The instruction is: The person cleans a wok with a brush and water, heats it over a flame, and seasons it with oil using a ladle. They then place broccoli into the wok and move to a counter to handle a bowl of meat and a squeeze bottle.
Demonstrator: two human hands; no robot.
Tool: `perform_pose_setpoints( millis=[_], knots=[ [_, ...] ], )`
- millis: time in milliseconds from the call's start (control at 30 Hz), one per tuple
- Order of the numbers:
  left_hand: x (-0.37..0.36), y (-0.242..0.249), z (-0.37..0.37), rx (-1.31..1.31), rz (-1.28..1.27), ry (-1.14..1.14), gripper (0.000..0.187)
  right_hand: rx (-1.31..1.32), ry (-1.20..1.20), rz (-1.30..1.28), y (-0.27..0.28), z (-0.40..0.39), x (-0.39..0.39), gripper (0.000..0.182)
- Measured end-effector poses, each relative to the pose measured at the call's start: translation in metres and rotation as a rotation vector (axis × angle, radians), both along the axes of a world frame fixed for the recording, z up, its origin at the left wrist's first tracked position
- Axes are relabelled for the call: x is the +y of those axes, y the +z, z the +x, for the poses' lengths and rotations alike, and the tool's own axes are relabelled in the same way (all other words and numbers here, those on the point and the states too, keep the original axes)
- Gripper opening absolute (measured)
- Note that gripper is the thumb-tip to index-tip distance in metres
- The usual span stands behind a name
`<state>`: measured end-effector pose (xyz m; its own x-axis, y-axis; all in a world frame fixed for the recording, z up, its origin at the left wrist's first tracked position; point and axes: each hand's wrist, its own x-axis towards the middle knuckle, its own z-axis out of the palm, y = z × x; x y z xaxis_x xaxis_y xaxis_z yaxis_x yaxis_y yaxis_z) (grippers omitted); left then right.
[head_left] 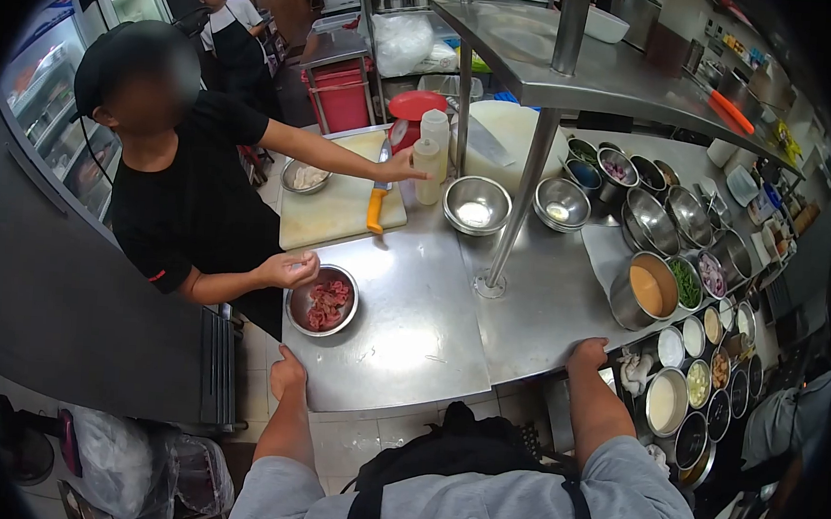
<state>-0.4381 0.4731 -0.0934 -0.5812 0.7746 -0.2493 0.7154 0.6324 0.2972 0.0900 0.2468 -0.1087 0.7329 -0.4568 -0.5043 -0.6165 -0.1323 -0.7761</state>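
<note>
My left hand [288,377] is closed on the front left corner of the steel table [413,307]. My right hand [588,355] grips the table's front edge farther right, close to a deep pot of orange sauce [646,288]. Just beyond my left hand, a steel bowl [351,318] holds strips of raw red meat [327,304]. A co-worker's one hand [291,269] hovers over that bowl, while the other [404,167] reaches to a squeeze bottle [427,173].
An orange-handled knife [377,205] lies on a cutting board [332,218]. Stacked steel bowls [477,206] stand by the shelf post [524,195]. Several containers of ingredients [698,377] crowd the right side. Another person [232,29] stands at the back.
</note>
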Motion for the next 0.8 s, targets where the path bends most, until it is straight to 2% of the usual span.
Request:
perform_pose_setpoints(
  millis=[467, 633, 700, 800],
  knots=[
    [0.003, -0.004, -0.001, 0.0, -0.006, 0.015, 0.079, -0.008, 0.007, 0.054, -0.018, 0.01, -0.004, 0.065],
    [0.002, -0.006, -0.001, -0.003, 0.006, 0.008, 0.079, 0.034, 0.002, 0.111, 0.007, -0.003, -0.002, 0.067],
    [0.001, -0.005, -0.001, -0.006, 0.014, -0.004, 0.079, 0.007, 0.103, -0.007, 0.008, -0.005, -0.001, 0.066],
    [0.003, -0.009, -0.003, -0.005, 0.015, 0.002, 0.079, 0.011, 0.11, -0.093, -0.006, 0.003, -0.002, 0.065]
  ],
)
